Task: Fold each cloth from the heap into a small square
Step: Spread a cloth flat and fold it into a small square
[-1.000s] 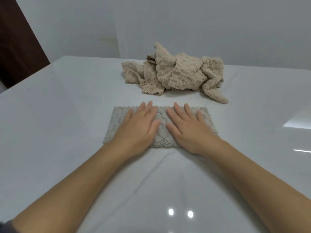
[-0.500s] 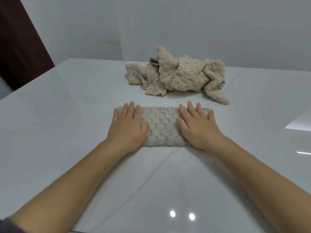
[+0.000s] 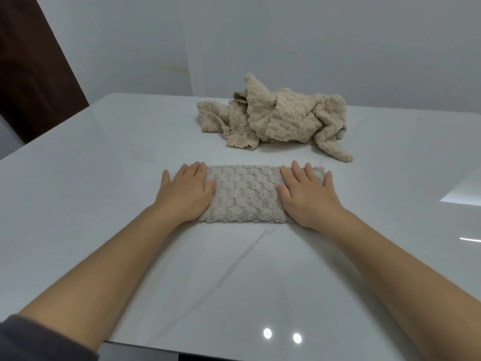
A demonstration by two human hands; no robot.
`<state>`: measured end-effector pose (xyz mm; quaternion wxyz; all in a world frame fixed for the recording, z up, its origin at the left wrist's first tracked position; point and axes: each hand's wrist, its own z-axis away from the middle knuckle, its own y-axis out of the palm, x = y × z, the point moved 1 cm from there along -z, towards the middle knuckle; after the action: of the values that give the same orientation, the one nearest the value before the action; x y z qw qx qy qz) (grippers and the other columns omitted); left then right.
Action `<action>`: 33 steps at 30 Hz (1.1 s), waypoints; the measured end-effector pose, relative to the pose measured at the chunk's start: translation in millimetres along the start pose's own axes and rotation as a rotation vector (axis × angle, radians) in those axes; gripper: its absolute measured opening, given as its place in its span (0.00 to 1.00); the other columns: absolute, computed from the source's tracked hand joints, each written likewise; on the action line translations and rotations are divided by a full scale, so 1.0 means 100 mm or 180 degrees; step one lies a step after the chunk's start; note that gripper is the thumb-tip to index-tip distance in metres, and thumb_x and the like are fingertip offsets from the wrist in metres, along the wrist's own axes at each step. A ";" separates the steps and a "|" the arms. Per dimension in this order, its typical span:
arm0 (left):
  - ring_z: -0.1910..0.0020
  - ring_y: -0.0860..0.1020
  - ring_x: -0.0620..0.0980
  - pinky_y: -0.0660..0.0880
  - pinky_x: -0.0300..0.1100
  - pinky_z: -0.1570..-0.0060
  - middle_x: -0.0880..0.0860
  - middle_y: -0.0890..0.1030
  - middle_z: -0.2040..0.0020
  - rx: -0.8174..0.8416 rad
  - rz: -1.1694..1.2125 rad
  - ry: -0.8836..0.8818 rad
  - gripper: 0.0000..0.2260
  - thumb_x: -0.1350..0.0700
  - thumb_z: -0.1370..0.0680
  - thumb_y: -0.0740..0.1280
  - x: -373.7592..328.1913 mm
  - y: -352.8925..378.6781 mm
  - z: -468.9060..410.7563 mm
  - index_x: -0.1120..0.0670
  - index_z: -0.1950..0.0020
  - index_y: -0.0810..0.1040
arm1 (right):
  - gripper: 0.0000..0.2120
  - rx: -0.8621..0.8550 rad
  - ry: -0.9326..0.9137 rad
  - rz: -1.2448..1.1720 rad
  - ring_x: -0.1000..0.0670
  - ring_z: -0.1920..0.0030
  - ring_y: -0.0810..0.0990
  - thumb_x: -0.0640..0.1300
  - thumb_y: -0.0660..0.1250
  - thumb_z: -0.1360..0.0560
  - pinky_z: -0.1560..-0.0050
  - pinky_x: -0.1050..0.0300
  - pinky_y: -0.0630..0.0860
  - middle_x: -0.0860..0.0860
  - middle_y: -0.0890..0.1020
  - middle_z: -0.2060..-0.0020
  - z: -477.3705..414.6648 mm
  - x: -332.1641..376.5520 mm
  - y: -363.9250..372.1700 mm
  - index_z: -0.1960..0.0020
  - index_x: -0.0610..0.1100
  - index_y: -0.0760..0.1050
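Observation:
A grey textured cloth (image 3: 246, 194), folded into a long strip, lies flat on the white table (image 3: 104, 157) in front of me. My left hand (image 3: 186, 191) presses flat on its left end with fingers straight. My right hand (image 3: 307, 194) presses flat on its right end the same way. Both ends of the strip are hidden under my palms. Behind it, toward the far edge, sits a heap of beige cloths (image 3: 276, 118), crumpled and unfolded.
The glossy table reflects two ceiling lights near its front edge. A white wall stands behind the heap, and a dark brown door (image 3: 33, 66) is at the far left.
My hands have slid apart from the middle of the strip out to its two ends, smoothing it flat.

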<state>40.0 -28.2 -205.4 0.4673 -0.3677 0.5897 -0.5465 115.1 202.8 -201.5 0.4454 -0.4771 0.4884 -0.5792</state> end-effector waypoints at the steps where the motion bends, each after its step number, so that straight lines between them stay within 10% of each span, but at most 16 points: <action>1: 0.28 0.62 0.56 0.56 0.57 0.31 0.55 0.64 0.26 -0.0203 -0.0022 0.0003 0.23 0.48 0.17 0.46 -0.01 -0.06 -0.04 0.56 0.26 0.62 | 0.27 -0.0078 -0.0049 -0.0029 0.46 0.22 0.40 0.55 0.40 0.18 0.26 0.37 0.37 0.50 0.44 0.21 -0.01 0.07 -0.03 0.20 0.49 0.43; 8: 0.59 0.77 0.52 0.70 0.41 0.64 0.56 0.79 0.57 0.0290 0.0493 -0.0633 0.06 0.56 0.24 0.64 0.00 -0.40 -0.28 0.57 0.57 0.75 | 0.28 0.0000 -0.0454 -0.0029 0.47 0.22 0.39 0.55 0.40 0.17 0.26 0.37 0.36 0.51 0.42 0.21 -0.06 0.41 0.10 0.20 0.49 0.41; 11: 0.70 0.72 0.50 0.65 0.39 0.71 0.54 0.75 0.69 0.0367 0.1290 -0.0876 0.14 0.56 0.26 0.69 0.04 -0.46 -0.28 0.56 0.69 0.71 | 0.28 0.0045 -0.0429 -0.0069 0.47 0.22 0.38 0.56 0.41 0.17 0.26 0.37 0.36 0.51 0.42 0.21 -0.08 0.39 0.06 0.20 0.49 0.41; 17: 0.69 0.69 0.51 0.64 0.39 0.68 0.54 0.72 0.66 0.0152 0.2423 -0.1106 0.12 0.51 0.26 0.71 0.10 -0.35 -0.25 0.55 0.62 0.70 | 0.28 0.0003 -0.0519 -0.0054 0.46 0.22 0.39 0.57 0.41 0.18 0.26 0.36 0.36 0.51 0.43 0.21 -0.04 0.49 0.10 0.20 0.50 0.41; 27: 0.54 0.75 0.59 0.67 0.45 0.59 0.57 0.78 0.51 -0.0760 0.0133 -0.0844 0.13 0.50 0.18 0.56 0.09 -0.13 -0.01 0.57 0.50 0.74 | 0.28 -0.0068 -0.0369 -0.0093 0.44 0.22 0.38 0.58 0.41 0.18 0.27 0.36 0.36 0.49 0.42 0.21 -0.02 0.42 0.09 0.20 0.52 0.42; 33: 0.51 0.76 0.60 0.70 0.46 0.57 0.57 0.79 0.51 -0.0867 0.0253 -0.0808 0.14 0.47 0.19 0.59 0.21 -0.21 -0.01 0.57 0.48 0.76 | 0.28 -0.0124 -0.0494 -0.0060 0.43 0.22 0.37 0.57 0.41 0.18 0.27 0.34 0.35 0.49 0.42 0.21 -0.02 0.57 0.10 0.20 0.51 0.42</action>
<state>31.1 -50.8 -188.2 0.5050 -0.4700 0.6087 -0.3919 105.0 145.7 -205.2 0.4670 -0.5337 0.4591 -0.5351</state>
